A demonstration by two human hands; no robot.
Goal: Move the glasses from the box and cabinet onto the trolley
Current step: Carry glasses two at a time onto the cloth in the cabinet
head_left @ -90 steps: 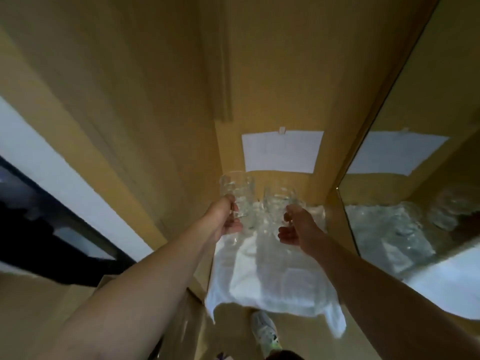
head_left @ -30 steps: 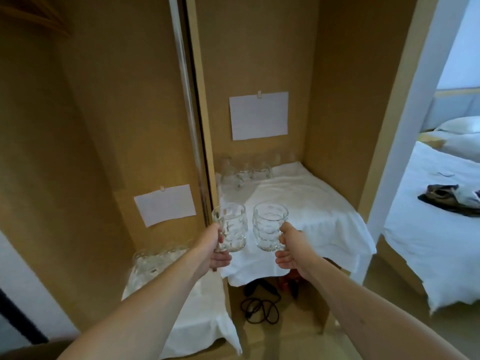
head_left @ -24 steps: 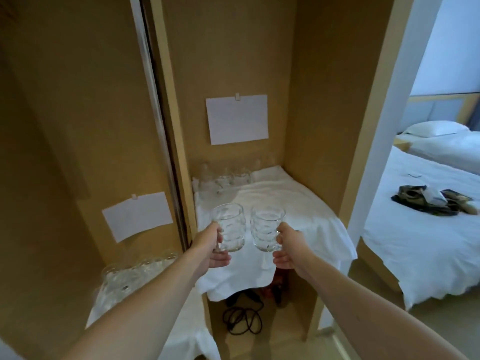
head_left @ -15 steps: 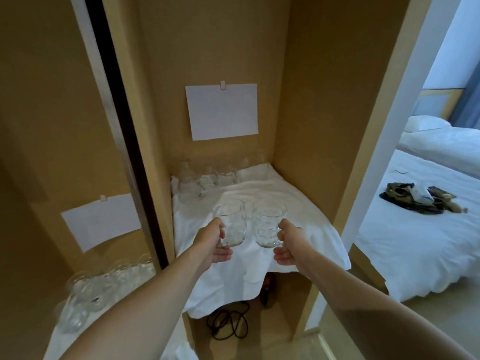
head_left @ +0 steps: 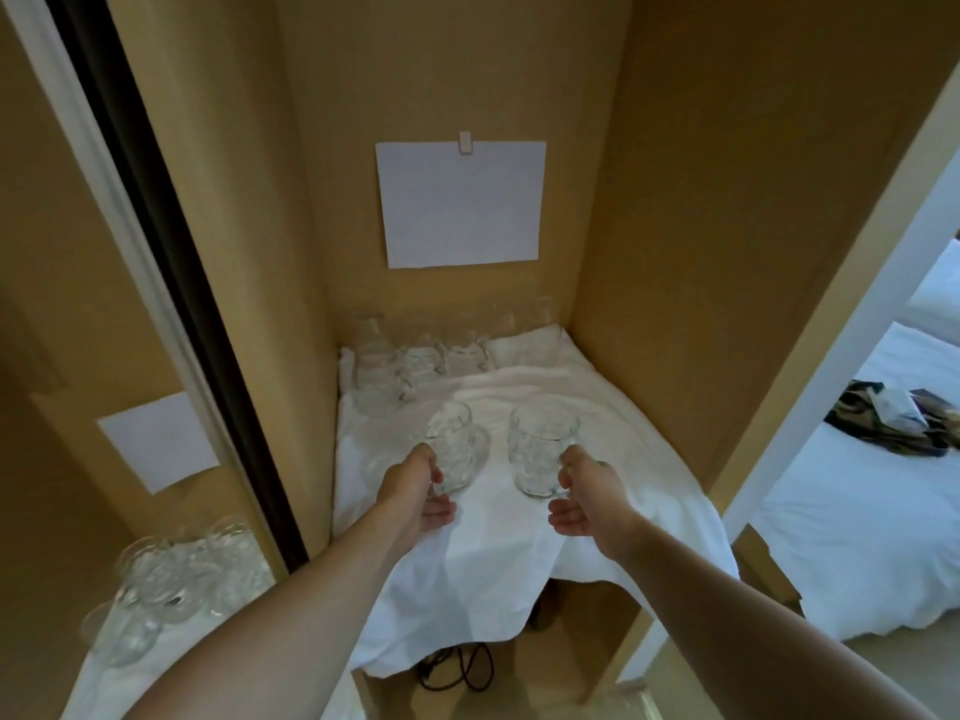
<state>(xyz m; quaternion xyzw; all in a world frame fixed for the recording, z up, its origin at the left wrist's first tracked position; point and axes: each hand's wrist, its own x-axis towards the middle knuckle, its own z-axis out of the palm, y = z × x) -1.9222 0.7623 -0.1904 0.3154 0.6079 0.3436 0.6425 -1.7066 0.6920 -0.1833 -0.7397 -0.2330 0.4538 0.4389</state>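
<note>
Two dimpled glass mugs are out in front over the white cloth point(head_left: 519, 558) in the cabinet point(head_left: 670, 252). The left hand point(head_left: 415, 488) grips the left mug point(head_left: 453, 454) by its handle; the right hand point(head_left: 582, 493) grips the right mug point(head_left: 540, 457) likewise. About four more glasses point(head_left: 410, 371) cluster at the back left; one white paper sheet point(head_left: 460, 202) hangs above.

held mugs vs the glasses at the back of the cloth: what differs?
The two held mugs are each gripped by the handle, one by the left hand, one by the right hand; the back glasses are untouched.
The held mugs stand apart near the front of the white cloth; the back glasses crowd together by the rear wall.
Shared: clear glass, upright.
</note>
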